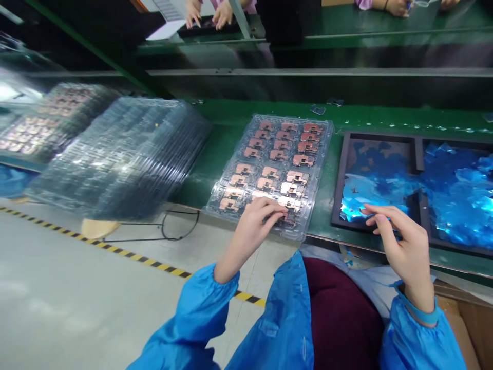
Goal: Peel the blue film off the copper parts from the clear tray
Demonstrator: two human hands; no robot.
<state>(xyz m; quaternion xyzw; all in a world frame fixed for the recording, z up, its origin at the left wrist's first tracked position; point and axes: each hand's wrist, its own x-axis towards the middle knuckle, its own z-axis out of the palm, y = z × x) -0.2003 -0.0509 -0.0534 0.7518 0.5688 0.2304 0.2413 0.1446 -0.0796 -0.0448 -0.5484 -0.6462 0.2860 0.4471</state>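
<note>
A clear plastic blister tray (325,154) lies on the green bench, with several small copper-coloured parts (285,177) set in its pockets. My left hand (258,226) rests on the near edge of that tray, its fingers curled down onto a part in the front row. My right hand (400,241) hovers over the front edge of a black tray (339,180) filled with blue film scraps (454,190). Its fingers are stretched out and close together, with nothing visible in them.
A tall stack of empty clear trays (123,154) stands to the left, with more filled trays (42,128) beyond it. Other people's hands (210,13) work on the far side of the bench. A yellow-black floor stripe (127,254) runs below.
</note>
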